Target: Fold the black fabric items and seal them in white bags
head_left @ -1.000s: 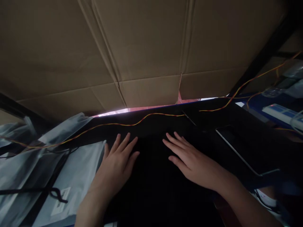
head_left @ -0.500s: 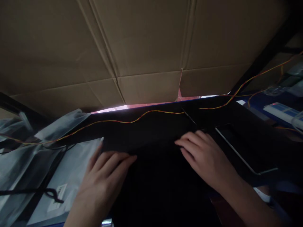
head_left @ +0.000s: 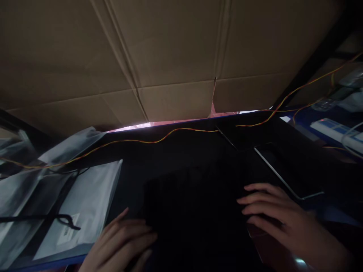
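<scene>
A large black piece [head_left: 193,211], apparently cloth, lies across the middle of the dark table; its outline is hard to make out. At its near left side rests my left hand [head_left: 121,241], fingers stretched and thumb apart, with nothing seen in it. My right hand [head_left: 278,217] is at the right side of the black piece, fingers spread and holding nothing visible. Just beyond the right hand is a black phone-like slab [head_left: 289,173] with a pale edge. Left of my left hand lie clear plastic bags [head_left: 87,200], one with a white label.
A brown cardboard sheet [head_left: 176,49] stands along the back. Twisted red and yellow wire [head_left: 136,141] runs across the table's far side. A thin dark flat item [head_left: 231,136] lies under it. At right are a white and blue box [head_left: 337,132] and clear plastic.
Both hands have drawn back toward me and moved farther apart. My right hand's fingers have spread. The bags and the slab stay where they were; the view has shifted slightly.
</scene>
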